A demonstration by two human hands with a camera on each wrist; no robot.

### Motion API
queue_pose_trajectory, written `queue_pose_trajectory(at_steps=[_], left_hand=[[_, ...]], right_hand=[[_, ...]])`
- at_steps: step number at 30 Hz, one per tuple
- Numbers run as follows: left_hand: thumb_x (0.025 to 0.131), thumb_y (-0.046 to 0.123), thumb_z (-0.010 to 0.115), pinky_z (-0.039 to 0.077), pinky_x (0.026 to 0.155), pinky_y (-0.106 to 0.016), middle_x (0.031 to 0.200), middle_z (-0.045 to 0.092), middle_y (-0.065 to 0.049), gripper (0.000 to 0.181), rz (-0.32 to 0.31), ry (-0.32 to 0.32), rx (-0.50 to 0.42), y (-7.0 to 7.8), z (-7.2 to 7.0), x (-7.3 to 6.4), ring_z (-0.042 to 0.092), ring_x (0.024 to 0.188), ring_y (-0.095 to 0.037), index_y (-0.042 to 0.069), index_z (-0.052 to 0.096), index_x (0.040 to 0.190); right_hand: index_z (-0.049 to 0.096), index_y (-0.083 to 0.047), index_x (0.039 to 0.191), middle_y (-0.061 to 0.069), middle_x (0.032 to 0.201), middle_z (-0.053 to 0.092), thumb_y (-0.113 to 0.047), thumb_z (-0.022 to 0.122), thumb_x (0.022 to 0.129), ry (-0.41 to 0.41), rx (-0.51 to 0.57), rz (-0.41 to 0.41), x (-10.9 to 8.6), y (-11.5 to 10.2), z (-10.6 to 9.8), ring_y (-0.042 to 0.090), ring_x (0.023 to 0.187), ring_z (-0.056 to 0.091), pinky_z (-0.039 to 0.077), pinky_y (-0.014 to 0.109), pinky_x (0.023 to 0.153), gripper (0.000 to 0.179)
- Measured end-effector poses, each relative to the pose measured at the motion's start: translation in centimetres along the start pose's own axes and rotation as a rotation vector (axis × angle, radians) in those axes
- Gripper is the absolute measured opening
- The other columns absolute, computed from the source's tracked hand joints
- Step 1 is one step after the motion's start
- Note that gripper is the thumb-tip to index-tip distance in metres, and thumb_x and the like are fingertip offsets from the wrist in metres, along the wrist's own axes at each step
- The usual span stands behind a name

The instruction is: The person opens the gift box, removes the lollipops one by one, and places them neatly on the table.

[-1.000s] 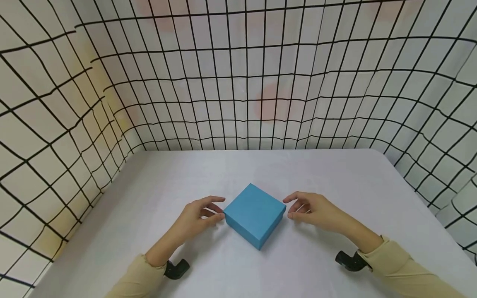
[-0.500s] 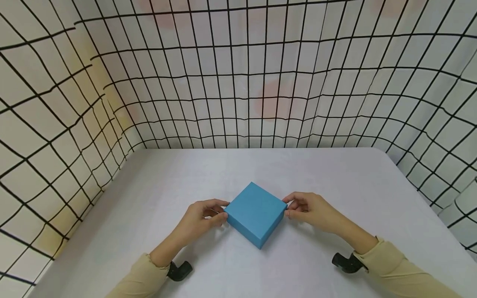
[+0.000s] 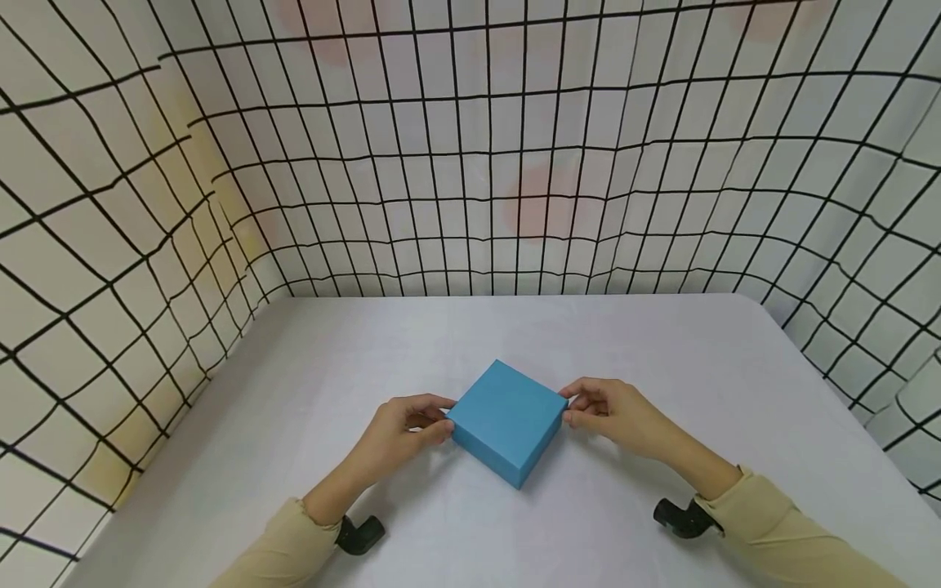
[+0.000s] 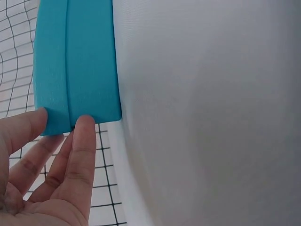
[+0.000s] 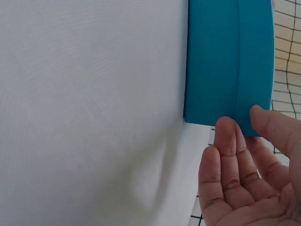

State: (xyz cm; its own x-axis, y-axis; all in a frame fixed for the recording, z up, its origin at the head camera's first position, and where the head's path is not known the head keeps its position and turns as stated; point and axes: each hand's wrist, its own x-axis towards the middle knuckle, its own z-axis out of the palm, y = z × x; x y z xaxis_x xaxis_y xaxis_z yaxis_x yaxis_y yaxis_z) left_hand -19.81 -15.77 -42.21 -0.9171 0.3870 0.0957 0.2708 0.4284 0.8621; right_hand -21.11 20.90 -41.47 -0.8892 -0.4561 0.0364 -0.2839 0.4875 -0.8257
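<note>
A square blue box [image 3: 509, 420] stands on the white tabletop, one corner toward me. In both wrist views a seam along its side marks off a lid band [image 4: 51, 70] from the lower part [image 5: 211, 61]. My left hand [image 3: 400, 434] pinches the left corner, its thumb on the lid band and a fingertip near the seam. At the right corner my right hand [image 3: 621, 418] pinches too, thumb against the lid band and fingertips by the seam. The far sides of the box are hidden from the head view.
Black grid netting [image 3: 470, 180] over pale walls encloses the back and sides of the white table [image 3: 353, 343]. A black curved piece [image 3: 360, 535] sits at the left wrist, and a similar black piece [image 3: 684, 518] at the right.
Both hands have moved in from beside the box until their thumbs and fingers meet its left and right corners. The box appears very slightly farther right in the head view.
</note>
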Motion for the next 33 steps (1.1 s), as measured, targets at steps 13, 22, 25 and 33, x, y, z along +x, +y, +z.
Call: queue_pose_trajectory(at_steps=[13,22,25,33], left_hand=[[0.099,0.014,0.078,0.061,0.078,-0.02,0.102,0.079,-0.011,0.033,-0.022,0.017,-0.006,0.2,0.4,0.2,0.08,0.093,-0.02,0.004,0.074,0.131],[0.1,0.015,0.077,0.062,0.078,-0.022,0.099,0.078,-0.008,0.033,-0.026,0.039,-0.011,1.0,0.2,0.3,0.079,0.091,-0.021,0.006,0.073,0.132],[0.101,0.016,0.077,0.062,0.081,-0.023,0.099,0.078,-0.006,0.033,-0.026,0.05,-0.006,1.3,-0.1,0.2,0.079,0.091,-0.022,0.008,0.074,0.132],[0.102,0.021,0.076,0.064,0.093,-0.034,0.101,0.078,-0.005,0.034,-0.014,0.084,-0.009,2.0,-1.3,-0.5,0.079,0.097,-0.028,0.012,0.073,0.135]], right_hand=[[0.068,0.003,0.129,0.008,0.098,0.073,-0.014,0.072,0.103,0.038,0.0,0.019,0.2,-0.5,-0.1,0.022,0.086,0.074,0.06,0.024,0.073,0.031],[0.069,0.001,0.129,0.013,0.1,0.074,-0.016,0.073,0.103,0.061,-0.004,0.014,0.2,-0.9,-0.6,0.029,0.09,0.074,0.063,0.03,0.078,0.032],[0.069,0.002,0.13,0.017,0.102,0.075,-0.016,0.073,0.103,0.076,0.0,-0.002,0.3,-1.2,-0.7,0.03,0.091,0.075,0.064,0.032,0.081,0.032],[0.069,0.001,0.129,0.012,0.102,0.075,-0.017,0.073,0.104,0.105,0.003,-0.036,0.4,-2.3,-0.7,0.022,0.089,0.074,0.064,0.031,0.081,0.032]])
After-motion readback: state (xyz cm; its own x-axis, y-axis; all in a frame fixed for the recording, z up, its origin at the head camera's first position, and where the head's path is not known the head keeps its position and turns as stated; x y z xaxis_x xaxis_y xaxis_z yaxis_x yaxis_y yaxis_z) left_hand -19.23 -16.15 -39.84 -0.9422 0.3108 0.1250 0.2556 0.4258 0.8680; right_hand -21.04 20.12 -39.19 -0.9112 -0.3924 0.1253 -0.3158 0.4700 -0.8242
